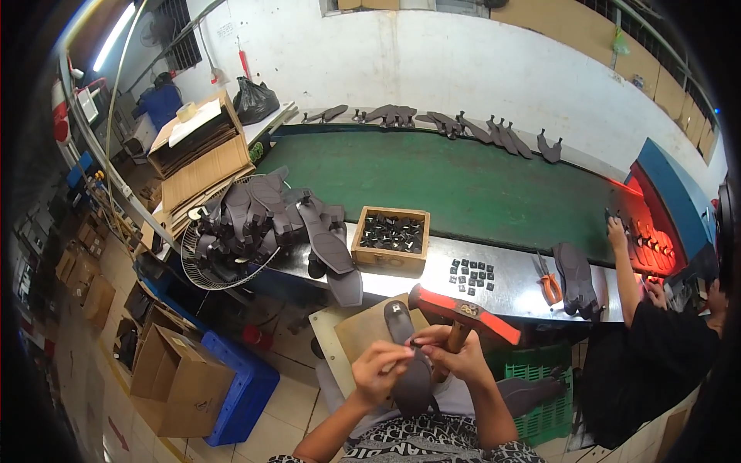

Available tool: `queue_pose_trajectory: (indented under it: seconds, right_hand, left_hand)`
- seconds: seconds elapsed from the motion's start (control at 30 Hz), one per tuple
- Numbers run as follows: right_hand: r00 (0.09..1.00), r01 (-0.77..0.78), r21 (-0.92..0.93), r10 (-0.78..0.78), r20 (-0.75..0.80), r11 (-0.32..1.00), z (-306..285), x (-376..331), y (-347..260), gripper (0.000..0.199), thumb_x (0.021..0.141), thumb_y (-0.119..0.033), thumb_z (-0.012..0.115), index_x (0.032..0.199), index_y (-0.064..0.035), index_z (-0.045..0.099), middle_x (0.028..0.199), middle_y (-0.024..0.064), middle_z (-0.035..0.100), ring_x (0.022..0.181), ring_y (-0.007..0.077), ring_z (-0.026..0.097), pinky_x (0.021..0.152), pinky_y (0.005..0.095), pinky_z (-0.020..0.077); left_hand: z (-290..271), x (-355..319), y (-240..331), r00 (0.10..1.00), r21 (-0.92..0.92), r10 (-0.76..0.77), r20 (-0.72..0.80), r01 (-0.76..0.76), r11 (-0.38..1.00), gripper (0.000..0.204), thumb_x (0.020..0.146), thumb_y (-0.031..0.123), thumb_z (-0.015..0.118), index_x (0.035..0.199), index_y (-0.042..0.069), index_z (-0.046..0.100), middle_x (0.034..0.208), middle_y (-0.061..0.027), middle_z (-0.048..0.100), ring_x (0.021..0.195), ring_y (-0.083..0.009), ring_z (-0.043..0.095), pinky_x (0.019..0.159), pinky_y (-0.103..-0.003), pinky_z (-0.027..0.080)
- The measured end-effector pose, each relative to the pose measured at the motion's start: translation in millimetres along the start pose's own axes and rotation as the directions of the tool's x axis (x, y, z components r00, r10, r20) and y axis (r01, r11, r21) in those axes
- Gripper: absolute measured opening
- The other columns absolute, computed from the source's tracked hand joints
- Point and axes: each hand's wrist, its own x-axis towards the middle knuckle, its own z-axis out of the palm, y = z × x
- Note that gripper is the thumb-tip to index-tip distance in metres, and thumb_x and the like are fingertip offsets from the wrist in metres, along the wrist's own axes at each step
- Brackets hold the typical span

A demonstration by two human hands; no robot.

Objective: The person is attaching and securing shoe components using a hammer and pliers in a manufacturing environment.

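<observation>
My left hand (380,369) pinches the dark sandal sole (409,363) steady on my lap board (363,328), right hand (455,356) gripping the hammer (463,314) to strike

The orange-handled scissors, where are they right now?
In the head view the scissors lie on the metal table edge, right of centre, between the small black pieces and a dark sole.

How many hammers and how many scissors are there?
1 hammer with a red head and wooden handle, in the right hand. 1 pair of orange-handled scissors lies on the shiny metal bench. More could be hidden under the soles.
</observation>
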Motion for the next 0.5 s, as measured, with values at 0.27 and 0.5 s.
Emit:
queue_pose_trajectory:
  seconds: [0.27,0.5]
  right_hand:
    - [0.993,0.077,-0.295,-0.099,-0.061,0.952,-20,51,23,0.022,0.086,-0.005,0.070,0.105,0.0042,0.066,0.098,0.0096,0.070,0.088,0.0135,0.065,0.078,0.0269,0.0515]
    - [0.991,0.117,-0.515,-0.069,0.112,0.849,-32,90,55,0.024,0.087,-0.006,0.068,0.109,0.0042,0.065,0.094,0.0102,0.073,0.085,0.0136,0.067,0.077,0.0292,0.0521]
  left_hand:
    - [13,14,-84,0.935,0.207,-0.342,0.091,0.318,0.925,0.027,0.084,0.021,0.072,0.106,0.006,0.067,0.102,-0.0103,0.069,0.102,-0.0255,0.062,0.091,-0.041,0.046]
    - [11,-6,-116,0.854,0.182,-0.509,0.111,0.486,0.855,0.029,0.078,0.021,0.077,0.103,0.006,0.071,0.096,-0.0055,0.072,0.085,-0.0212,0.063,0.095,-0.035,0.040]
